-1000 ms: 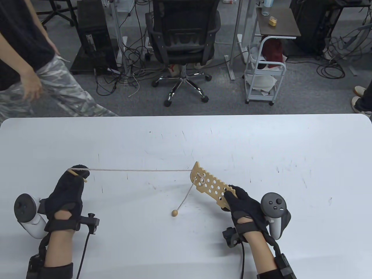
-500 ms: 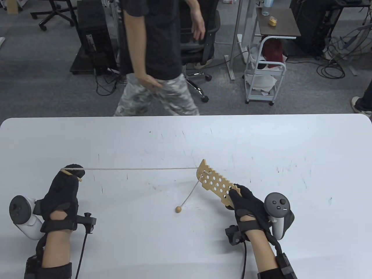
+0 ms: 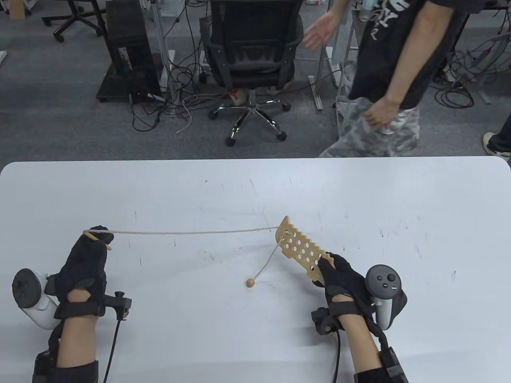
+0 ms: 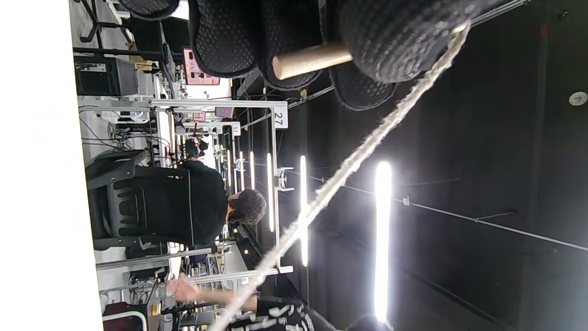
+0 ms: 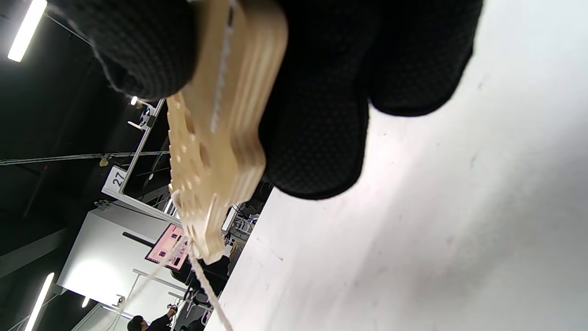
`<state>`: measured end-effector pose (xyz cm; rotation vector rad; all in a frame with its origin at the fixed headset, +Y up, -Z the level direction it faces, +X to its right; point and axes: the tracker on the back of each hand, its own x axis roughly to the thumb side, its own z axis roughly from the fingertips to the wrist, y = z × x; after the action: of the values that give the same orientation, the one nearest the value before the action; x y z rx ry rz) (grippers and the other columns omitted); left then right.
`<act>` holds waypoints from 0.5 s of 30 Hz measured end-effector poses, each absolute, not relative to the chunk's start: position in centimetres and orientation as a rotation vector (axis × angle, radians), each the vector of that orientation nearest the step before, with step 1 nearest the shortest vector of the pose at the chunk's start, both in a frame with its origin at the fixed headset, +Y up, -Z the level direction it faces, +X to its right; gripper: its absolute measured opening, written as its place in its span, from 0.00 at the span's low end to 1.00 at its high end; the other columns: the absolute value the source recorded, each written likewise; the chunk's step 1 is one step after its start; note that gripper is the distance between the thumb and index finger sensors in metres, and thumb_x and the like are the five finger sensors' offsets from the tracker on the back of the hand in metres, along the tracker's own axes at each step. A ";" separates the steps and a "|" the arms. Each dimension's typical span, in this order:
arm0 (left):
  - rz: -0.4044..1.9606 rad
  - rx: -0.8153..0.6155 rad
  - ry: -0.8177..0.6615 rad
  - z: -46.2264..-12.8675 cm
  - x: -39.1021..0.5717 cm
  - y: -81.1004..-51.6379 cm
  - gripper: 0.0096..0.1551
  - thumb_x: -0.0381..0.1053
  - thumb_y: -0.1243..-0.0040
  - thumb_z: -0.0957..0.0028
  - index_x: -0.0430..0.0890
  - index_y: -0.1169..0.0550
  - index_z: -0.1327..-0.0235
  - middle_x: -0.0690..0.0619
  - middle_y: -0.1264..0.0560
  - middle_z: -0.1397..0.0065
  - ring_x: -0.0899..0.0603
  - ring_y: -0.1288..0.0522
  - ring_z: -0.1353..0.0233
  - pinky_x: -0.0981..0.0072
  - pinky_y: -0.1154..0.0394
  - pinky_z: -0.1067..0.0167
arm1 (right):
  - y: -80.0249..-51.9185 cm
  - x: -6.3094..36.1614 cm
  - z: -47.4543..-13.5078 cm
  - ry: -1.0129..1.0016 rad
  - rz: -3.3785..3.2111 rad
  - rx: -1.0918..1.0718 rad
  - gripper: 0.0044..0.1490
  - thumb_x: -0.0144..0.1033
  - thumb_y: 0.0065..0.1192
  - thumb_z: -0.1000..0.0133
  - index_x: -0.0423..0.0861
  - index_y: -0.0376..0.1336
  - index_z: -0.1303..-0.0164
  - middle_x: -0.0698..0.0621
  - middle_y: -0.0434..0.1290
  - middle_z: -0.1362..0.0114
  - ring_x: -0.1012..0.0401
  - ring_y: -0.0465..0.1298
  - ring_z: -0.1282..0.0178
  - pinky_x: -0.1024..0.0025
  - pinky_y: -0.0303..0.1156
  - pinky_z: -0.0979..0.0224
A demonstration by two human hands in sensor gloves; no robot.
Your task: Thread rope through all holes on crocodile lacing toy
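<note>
1. The right hand (image 3: 342, 279) grips the near end of the wooden crocodile lacing toy (image 3: 301, 249), thumb on one face and fingers curled behind the other; the right wrist view shows the board clamped between thumb and fingers (image 5: 317, 115).
2. The toy is held above the white table (image 3: 255, 191), tilted, its free end pointing up and to the left, away from the hand, and its rows of holes facing the camera.
3. The left hand (image 3: 88, 261) sits well apart at the table's left side, fingers closed on the wooden needle (image 3: 98, 240), which the left wrist view shows sticking out between the fingertips (image 4: 390, 41).
4. The rope (image 3: 191, 231) runs from the needle across to the toy's far end, sagging only slightly, and passes through a hole near that tip.
5. A short tail of rope hangs down from the toy to a wooden bead (image 3: 250, 283) that lies on the table, between the two hands and nearer the right one.
6. Behind the table a person (image 3: 395, 64) stands near an office chair (image 3: 251, 48).
</note>
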<state>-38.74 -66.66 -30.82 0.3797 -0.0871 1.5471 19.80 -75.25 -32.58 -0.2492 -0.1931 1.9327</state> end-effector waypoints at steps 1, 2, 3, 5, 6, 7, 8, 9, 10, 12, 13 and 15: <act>1.541 0.379 -0.082 -30.9 -38.6 -66.7 0.25 0.58 0.36 0.52 0.63 0.19 0.39 0.55 0.26 0.32 0.42 0.30 0.27 0.41 0.41 0.24 | -75.2 19.7 -32.6 -0.195 1.933 -0.238 0.29 0.49 0.67 0.49 0.47 0.70 0.41 0.49 0.86 0.50 0.55 0.89 0.55 0.53 0.78 0.44; 1.536 0.376 -0.080 -30.9 -38.5 -66.7 0.25 0.58 0.36 0.53 0.63 0.18 0.40 0.56 0.26 0.33 0.42 0.29 0.28 0.40 0.41 0.24 | -75.2 19.6 -32.6 -0.196 1.933 -0.225 0.29 0.49 0.67 0.49 0.47 0.70 0.41 0.50 0.86 0.50 0.55 0.89 0.55 0.53 0.78 0.44; 1.530 0.371 -0.081 -31.0 -38.4 -66.8 0.25 0.57 0.36 0.53 0.63 0.18 0.40 0.56 0.25 0.34 0.42 0.29 0.28 0.40 0.41 0.24 | -75.1 19.4 -32.5 -0.197 1.934 -0.209 0.29 0.49 0.67 0.49 0.47 0.70 0.41 0.50 0.86 0.50 0.55 0.89 0.55 0.53 0.78 0.44; 1.524 0.369 -0.077 -31.0 -38.3 -66.9 0.25 0.57 0.36 0.53 0.62 0.18 0.40 0.56 0.24 0.37 0.43 0.27 0.30 0.40 0.40 0.24 | -74.9 18.9 -32.4 -0.197 1.934 -0.175 0.29 0.49 0.67 0.49 0.47 0.70 0.41 0.50 0.86 0.50 0.55 0.89 0.55 0.53 0.78 0.44; 1.519 0.363 -0.075 -31.1 -38.1 -67.0 0.25 0.57 0.36 0.53 0.62 0.18 0.40 0.56 0.23 0.38 0.43 0.26 0.32 0.40 0.40 0.24 | -74.8 18.7 -32.4 -0.198 1.937 -0.153 0.29 0.49 0.67 0.49 0.48 0.70 0.41 0.50 0.86 0.50 0.55 0.89 0.55 0.53 0.78 0.45; 1.517 0.353 -0.076 -31.2 -38.0 -67.2 0.25 0.57 0.36 0.53 0.62 0.18 0.40 0.56 0.22 0.39 0.43 0.25 0.33 0.40 0.40 0.24 | -74.7 18.4 -32.4 -0.192 1.933 -0.121 0.29 0.49 0.67 0.49 0.48 0.70 0.41 0.50 0.86 0.50 0.55 0.89 0.55 0.53 0.78 0.45; 1.521 0.342 -0.075 -31.3 -37.8 -67.3 0.26 0.57 0.35 0.54 0.61 0.18 0.39 0.56 0.22 0.40 0.43 0.24 0.34 0.40 0.40 0.25 | -74.7 18.1 -32.4 -0.185 1.927 -0.102 0.29 0.49 0.67 0.49 0.48 0.70 0.41 0.50 0.86 0.50 0.55 0.89 0.55 0.53 0.78 0.45; 1.525 0.324 -0.077 -31.4 -37.6 -67.5 0.26 0.56 0.36 0.54 0.60 0.19 0.39 0.55 0.21 0.40 0.42 0.24 0.34 0.39 0.40 0.25 | -74.7 17.9 -32.3 -0.177 1.924 -0.089 0.29 0.49 0.67 0.49 0.48 0.70 0.41 0.50 0.86 0.50 0.55 0.89 0.55 0.53 0.78 0.45; 1.526 0.314 -0.078 -31.5 -37.4 -67.6 0.27 0.56 0.36 0.54 0.60 0.20 0.38 0.55 0.21 0.41 0.42 0.23 0.35 0.39 0.40 0.25 | -74.7 17.7 -32.3 -0.171 1.925 -0.079 0.29 0.49 0.67 0.49 0.48 0.70 0.41 0.50 0.86 0.50 0.55 0.89 0.55 0.53 0.78 0.45; 1.512 0.296 -0.075 -31.7 -37.1 -67.8 0.28 0.55 0.36 0.53 0.60 0.22 0.36 0.55 0.20 0.41 0.42 0.23 0.36 0.39 0.39 0.25 | -74.7 17.4 -32.3 -0.164 1.936 -0.051 0.29 0.49 0.67 0.49 0.48 0.70 0.41 0.50 0.86 0.50 0.55 0.89 0.55 0.53 0.78 0.45; 1.495 0.281 -0.075 -31.7 -36.9 -68.0 0.29 0.54 0.36 0.53 0.60 0.24 0.34 0.55 0.20 0.41 0.42 0.23 0.36 0.38 0.39 0.25 | -74.7 17.2 -32.3 -0.162 1.941 -0.038 0.29 0.49 0.67 0.49 0.48 0.70 0.41 0.50 0.86 0.50 0.55 0.89 0.55 0.53 0.78 0.45; 1.471 0.257 -0.076 -31.9 -36.5 -68.1 0.33 0.53 0.36 0.53 0.61 0.29 0.30 0.55 0.20 0.40 0.42 0.23 0.36 0.38 0.39 0.25 | -74.7 16.9 -32.3 -0.159 1.940 -0.023 0.29 0.49 0.67 0.49 0.48 0.70 0.41 0.50 0.86 0.50 0.55 0.88 0.55 0.53 0.78 0.45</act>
<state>-36.51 -68.13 -31.86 0.2571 -0.0759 1.4714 16.92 -74.71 -32.27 -0.0228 -0.1587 1.9398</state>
